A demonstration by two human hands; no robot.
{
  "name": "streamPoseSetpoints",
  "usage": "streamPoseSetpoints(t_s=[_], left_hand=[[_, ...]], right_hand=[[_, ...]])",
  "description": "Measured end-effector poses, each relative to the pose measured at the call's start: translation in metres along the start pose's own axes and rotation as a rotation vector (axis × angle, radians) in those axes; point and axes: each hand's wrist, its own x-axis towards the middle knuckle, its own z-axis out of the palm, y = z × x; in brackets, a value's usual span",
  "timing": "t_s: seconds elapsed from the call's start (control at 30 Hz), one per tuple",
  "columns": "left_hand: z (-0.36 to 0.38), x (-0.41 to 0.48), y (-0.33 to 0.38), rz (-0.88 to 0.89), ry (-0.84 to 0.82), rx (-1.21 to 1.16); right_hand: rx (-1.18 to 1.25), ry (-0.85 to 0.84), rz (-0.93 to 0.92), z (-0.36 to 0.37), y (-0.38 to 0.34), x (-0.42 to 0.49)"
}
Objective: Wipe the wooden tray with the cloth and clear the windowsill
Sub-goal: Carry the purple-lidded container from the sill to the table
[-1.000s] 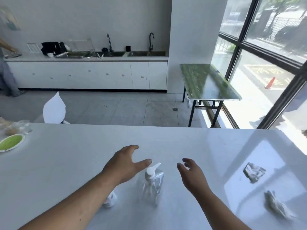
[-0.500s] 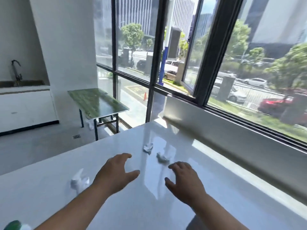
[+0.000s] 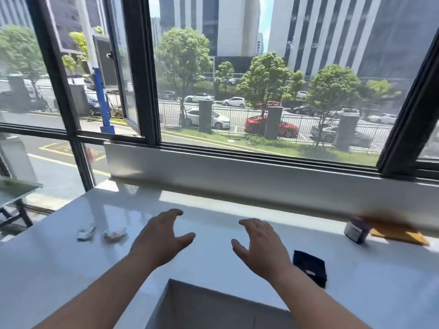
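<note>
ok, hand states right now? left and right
Left hand: open, fingers spread, holding nothing.
Right hand: open, fingers spread, holding nothing.

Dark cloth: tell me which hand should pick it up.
Right. The dark cloth lies just beside the right hand, on its outer side; the left hand would have to cross over. Both hands are empty.

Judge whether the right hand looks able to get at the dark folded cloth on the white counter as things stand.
Probably yes: the right hand is open and empty, the dark folded cloth lies just to its right on the white counter, and nothing stands between them.
</note>
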Motion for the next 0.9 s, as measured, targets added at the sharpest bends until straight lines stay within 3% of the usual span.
streamPoseSetpoints(t_s=[0.5,0.73,0.9], left_hand=[[0.229,0.032,0.366,0.261,-0.221,-0.051],[0.298,0.054,0.462,0.376,-0.263,0.015],[0.355,0.071,0.502,0.455,-0.358,-0.001]], right_hand=[[0.039,0.164,0.379,-0.150,0.353,-0.103],[0.049,0.260,0.545,-0.192,0.453,-0.137],[0.045,0.237,0.625,-0.190,0.497,-0.151]])
